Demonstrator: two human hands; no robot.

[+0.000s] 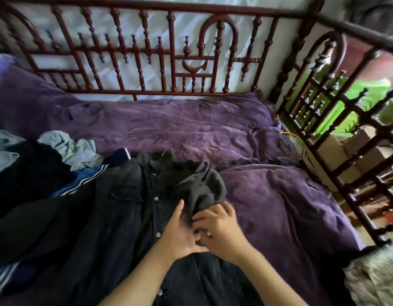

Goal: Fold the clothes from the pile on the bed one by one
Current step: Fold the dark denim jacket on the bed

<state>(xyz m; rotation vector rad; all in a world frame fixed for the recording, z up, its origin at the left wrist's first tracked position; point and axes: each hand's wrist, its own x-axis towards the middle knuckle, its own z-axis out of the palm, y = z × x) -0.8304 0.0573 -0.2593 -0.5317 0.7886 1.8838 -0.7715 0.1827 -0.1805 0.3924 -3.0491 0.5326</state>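
Observation:
A dark denim shirt with snap buttons lies spread, collar away from me, on the purple bed cover. One bunched sleeve is drawn across the shirt's front. My right hand pinches the end of that sleeve with curled fingers. My left hand lies beside it on the shirt front, thumb up; its fingers are hidden under the right hand. The pile of clothes sits at the left, with a dark garment, a blue one with white stripes and a pale blue one.
A dark red wooden railing runs along the far side and right end of the bed. A yellow racket lies by the right corner. Grey-white cloth hangs at the lower right. Boxes stand beyond the right rail.

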